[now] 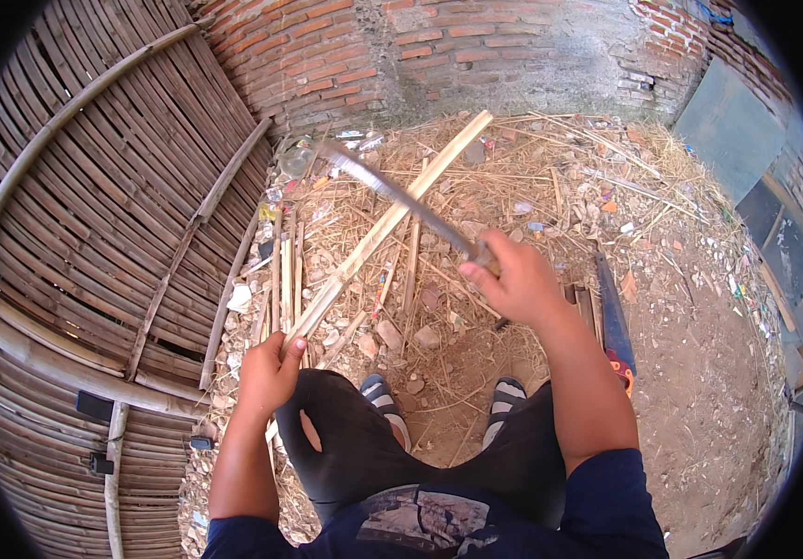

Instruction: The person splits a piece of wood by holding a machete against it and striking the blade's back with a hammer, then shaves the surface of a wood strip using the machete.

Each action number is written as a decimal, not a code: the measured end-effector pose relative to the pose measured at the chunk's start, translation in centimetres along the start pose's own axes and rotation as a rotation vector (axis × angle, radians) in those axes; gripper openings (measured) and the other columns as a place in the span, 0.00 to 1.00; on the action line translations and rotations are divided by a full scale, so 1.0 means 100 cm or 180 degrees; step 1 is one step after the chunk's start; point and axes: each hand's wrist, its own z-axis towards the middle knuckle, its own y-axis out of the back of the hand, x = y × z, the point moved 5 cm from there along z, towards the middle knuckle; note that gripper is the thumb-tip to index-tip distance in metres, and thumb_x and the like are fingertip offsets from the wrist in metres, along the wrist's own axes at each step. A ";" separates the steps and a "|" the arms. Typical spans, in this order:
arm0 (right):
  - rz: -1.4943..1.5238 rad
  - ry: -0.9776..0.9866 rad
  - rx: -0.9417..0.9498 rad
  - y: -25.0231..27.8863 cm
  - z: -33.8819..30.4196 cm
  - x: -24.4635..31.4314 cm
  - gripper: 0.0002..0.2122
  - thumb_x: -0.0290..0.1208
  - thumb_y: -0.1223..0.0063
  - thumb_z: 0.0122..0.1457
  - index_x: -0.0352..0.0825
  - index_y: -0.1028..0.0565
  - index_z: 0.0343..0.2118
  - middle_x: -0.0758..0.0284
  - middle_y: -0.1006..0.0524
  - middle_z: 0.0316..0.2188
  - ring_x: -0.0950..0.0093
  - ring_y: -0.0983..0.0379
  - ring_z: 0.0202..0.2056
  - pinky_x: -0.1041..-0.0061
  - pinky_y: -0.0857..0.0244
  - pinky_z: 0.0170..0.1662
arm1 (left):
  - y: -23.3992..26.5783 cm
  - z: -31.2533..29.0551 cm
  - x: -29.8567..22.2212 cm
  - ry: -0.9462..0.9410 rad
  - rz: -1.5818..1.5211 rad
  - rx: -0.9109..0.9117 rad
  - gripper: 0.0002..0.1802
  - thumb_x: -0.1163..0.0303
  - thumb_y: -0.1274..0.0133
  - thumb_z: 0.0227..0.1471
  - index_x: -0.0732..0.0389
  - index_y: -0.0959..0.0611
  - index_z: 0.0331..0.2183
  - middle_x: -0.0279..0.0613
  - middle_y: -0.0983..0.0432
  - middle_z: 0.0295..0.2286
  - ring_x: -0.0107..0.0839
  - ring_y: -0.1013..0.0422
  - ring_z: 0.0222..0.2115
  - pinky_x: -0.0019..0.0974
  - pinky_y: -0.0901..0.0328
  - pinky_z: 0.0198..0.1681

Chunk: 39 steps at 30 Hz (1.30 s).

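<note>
A long pale split-bamboo strip slants up and away to the right from my left hand, whose fingers are closed round its near end beside my knee. My right hand grips the handle of a machete. The machete's long dark blade points up to the left and crosses over the middle of the strip. Its tip is smeared by motion. Whether blade and strip touch, I cannot tell.
A handsaw with a red-orange handle lies right of my right leg. Narrow wood strips lie left of centre on straw-strewn, stony ground. A bamboo wall stands at left, a brick wall ahead, grey panels at right.
</note>
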 end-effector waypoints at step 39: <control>-0.0568 0.0533 0.0781 -0.056 -0.010 0.005 0.12 0.37 0.37 0.56 0.36 0.26 0.37 0.60 0.20 0.27 0.60 0.20 0.27 0.61 0.26 0.32 | 0.005 -0.104 0.031 -0.0116 0.0230 -0.0521 0.22 0.56 0.42 0.60 0.65 0.25 0.25 0.56 0.28 0.18 0.58 0.29 0.20 0.50 0.38 0.23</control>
